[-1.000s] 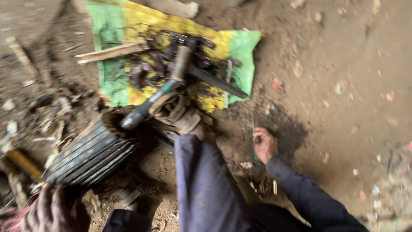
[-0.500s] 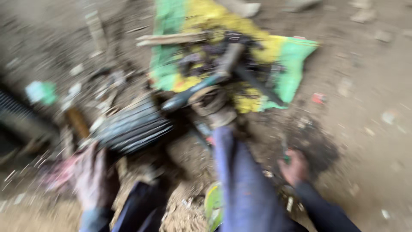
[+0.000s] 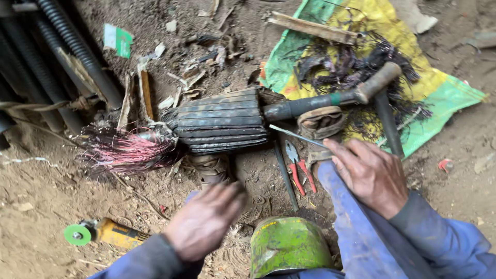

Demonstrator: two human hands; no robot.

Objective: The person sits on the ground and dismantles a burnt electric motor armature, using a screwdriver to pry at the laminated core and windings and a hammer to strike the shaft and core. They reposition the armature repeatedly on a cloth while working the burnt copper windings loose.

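A dark ribbed motor rotor (image 3: pixel 222 121) lies on the dirt, with a tuft of pink-red copper wire (image 3: pixel 126 151) fanning out of its left end and a shaft (image 3: pixel 299 107) out of its right. My right hand (image 3: pixel 369 175) rests on my blue trouser leg and grips a thin flat metal blade (image 3: pixel 297 135) that points at the rotor's right end. My left hand (image 3: pixel 204 222) is blurred, fingers apart and holding nothing, just below the rotor. My sandalled foot (image 3: pixel 320 121) presses against the shaft.
Red-handled pliers (image 3: pixel 298 170) lie on the ground beside my right leg. A green tin (image 3: pixel 287 245) stands near my knees. A yellow grinder with a green disc (image 3: pixel 101 232) lies lower left. A yellow-green sack (image 3: pixel 439 88) holds black wire scraps and a wooden-handled hammer (image 3: pixel 380 80). Black ribbed rods (image 3: pixel 72 46) lean upper left.
The view has swung left and closer. My left hand moved from the lower left in towards the rotor. My right hand rose from the ground onto my leg and now holds the blade.
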